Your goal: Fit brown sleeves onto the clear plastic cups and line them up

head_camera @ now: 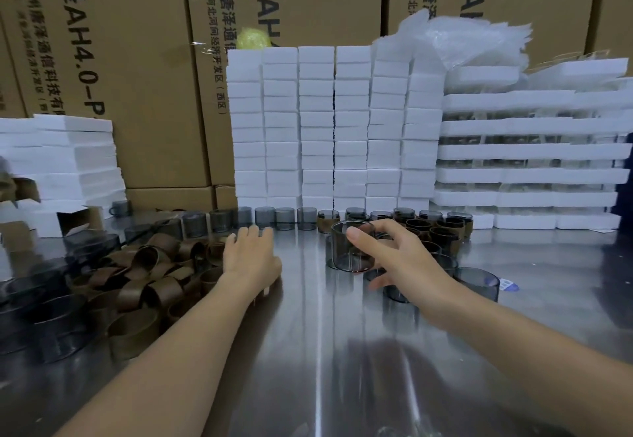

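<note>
At centre frame, the right hand (400, 255) grasps a smoky clear plastic cup (344, 255). The left hand (250, 258) lies relaxed beside blurred brown band-shaped sleeves (164, 291).

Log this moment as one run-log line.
right hand: grips bare clear smoky plastic cup | left hand: flat beside brown sleeve pile | sleeved cups: grouped behind

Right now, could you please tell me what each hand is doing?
Left hand: open, by the brown sleeves.
Right hand: holding a clear cup.

Table (308, 351) glossy brushed metal; cups (351, 248) clear smoky plastic; sleeves (161, 291) matt brown; foam blocks (317, 128) white.
</note>
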The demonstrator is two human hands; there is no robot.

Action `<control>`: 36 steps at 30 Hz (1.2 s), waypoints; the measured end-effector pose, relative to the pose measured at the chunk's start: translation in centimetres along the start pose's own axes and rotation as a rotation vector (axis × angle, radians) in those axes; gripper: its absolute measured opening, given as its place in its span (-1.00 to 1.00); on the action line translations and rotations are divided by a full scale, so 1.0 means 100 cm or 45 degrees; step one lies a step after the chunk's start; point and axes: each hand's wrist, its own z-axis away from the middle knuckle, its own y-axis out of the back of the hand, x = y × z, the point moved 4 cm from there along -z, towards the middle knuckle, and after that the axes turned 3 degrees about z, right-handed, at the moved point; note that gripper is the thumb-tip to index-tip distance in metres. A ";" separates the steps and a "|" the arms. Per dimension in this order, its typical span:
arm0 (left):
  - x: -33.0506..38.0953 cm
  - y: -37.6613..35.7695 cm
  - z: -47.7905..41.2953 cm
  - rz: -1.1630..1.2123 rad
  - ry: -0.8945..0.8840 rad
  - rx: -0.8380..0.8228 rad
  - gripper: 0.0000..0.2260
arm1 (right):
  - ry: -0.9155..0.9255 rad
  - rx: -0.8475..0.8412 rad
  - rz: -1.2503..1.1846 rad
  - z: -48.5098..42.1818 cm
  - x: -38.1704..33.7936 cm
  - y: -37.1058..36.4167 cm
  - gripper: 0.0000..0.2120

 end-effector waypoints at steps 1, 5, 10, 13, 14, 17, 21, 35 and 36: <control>0.002 0.001 0.001 0.003 -0.004 -0.021 -0.55 | 0.004 0.005 0.000 0.000 0.000 0.000 -0.40; 0.002 -0.002 0.003 0.152 -0.015 -0.123 -0.64 | -0.001 0.004 0.020 0.002 -0.002 0.001 -0.36; 0.008 0.004 0.005 0.744 -0.190 -0.209 -0.74 | 0.008 0.006 0.038 0.001 -0.004 0.002 -0.31; 0.007 0.003 0.005 0.655 -0.127 -0.277 -0.60 | -0.033 0.087 -0.028 -0.001 -0.003 0.005 -0.19; 0.006 0.000 0.005 0.633 -0.100 -0.293 -0.59 | -0.029 0.094 -0.062 -0.001 -0.003 0.006 -0.16; 0.008 0.001 0.006 0.785 -0.036 -0.308 -0.54 | 0.009 0.065 -0.081 -0.001 -0.006 0.009 -0.14; 0.028 0.030 0.011 1.058 -0.120 -0.240 -0.56 | 0.157 0.044 -0.015 -0.002 -0.011 0.013 -0.48; 0.090 0.078 0.049 1.549 -0.376 -0.443 -0.50 | 0.381 0.183 0.293 -0.011 -0.009 0.032 -0.51; 0.088 0.078 0.048 1.559 -0.357 -0.428 -0.54 | 0.380 0.151 0.352 -0.011 -0.008 0.032 -0.53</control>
